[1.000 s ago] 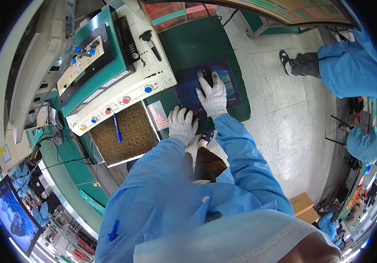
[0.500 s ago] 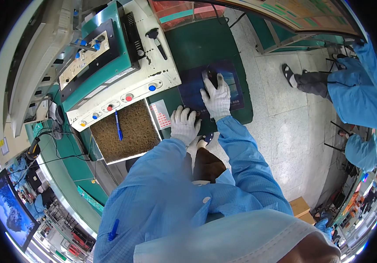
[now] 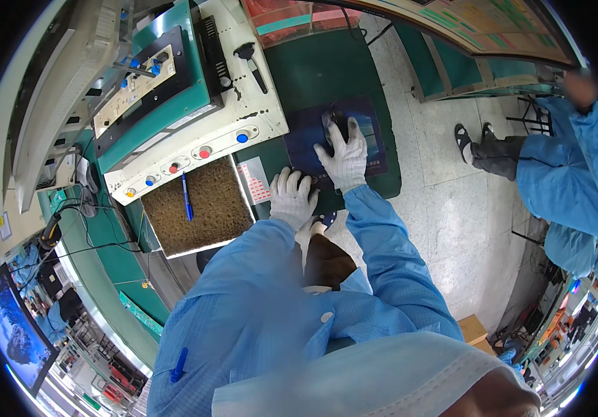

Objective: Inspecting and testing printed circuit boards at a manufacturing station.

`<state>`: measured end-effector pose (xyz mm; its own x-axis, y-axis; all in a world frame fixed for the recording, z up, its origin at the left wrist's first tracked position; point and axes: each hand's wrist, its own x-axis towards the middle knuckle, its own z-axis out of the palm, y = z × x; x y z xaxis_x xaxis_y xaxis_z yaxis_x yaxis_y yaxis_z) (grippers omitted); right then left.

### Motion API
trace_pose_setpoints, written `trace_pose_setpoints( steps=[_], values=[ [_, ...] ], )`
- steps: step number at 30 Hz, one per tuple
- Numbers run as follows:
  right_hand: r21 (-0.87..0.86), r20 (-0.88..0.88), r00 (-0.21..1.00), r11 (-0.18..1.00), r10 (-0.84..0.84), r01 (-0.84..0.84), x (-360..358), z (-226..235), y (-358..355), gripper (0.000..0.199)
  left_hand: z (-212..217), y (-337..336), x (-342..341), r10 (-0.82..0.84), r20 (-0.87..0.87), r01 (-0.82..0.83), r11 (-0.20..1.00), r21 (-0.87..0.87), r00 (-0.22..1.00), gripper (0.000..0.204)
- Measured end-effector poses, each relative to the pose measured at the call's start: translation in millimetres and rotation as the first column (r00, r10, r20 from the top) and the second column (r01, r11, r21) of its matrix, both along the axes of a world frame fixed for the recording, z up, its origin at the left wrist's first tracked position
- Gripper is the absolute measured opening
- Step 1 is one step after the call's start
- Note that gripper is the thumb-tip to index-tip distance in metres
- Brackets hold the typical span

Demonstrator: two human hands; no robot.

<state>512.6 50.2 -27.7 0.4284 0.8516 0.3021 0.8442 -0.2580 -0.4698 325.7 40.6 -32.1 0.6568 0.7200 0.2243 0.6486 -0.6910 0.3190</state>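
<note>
In a white glove, my right hand lies over a dark computer mouse, its fingers around the mouse body. The mouse rests on a dark blue mouse pad. My left hand, also gloved, lies palm down at the near edge of the pad with fingers stretched out and holding nothing. Just left of it is a white sheet of small red labels. Further left, a blue pen lies on a brown speckled panel.
A white machine with coloured buttons and a green fixture stands at the left. On its top lies a black brush. The green tabletop extends beyond the pad. At the right, a person in blue stands on the tiled floor.
My right hand and the mouse have shifted very slightly; the left hand stays put. At the right, the person in blue has moved, and a raised hand now shows there.
</note>
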Motion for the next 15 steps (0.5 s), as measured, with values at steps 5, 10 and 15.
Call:
trace_pose_setpoints(
  steps=[5, 10, 15],
  values=[
    [0.122, 0.108, 0.994, 0.992, 0.012, -0.025, 2, -6, -3, 0.079, 4, -1, 1, 0.007, 0.002, -0.007, 1.000, 0.009, 1.000, 0.045],
    [0.184, 0.139, 0.990, 0.982, 0.010, -0.036, 3, -11, -5, 0.074, 5, 0, 1, 0.015, 0.021, -0.016, 0.999, 0.031, 1.000, 0.046],
    [0.176, 0.187, 0.981, 0.981, 0.042, -0.075, 2, -13, -9, 0.075, 9, -2, 1, 0.029, 0.038, -0.030, 1.000, 0.010, 0.999, 0.044]
  ],
)
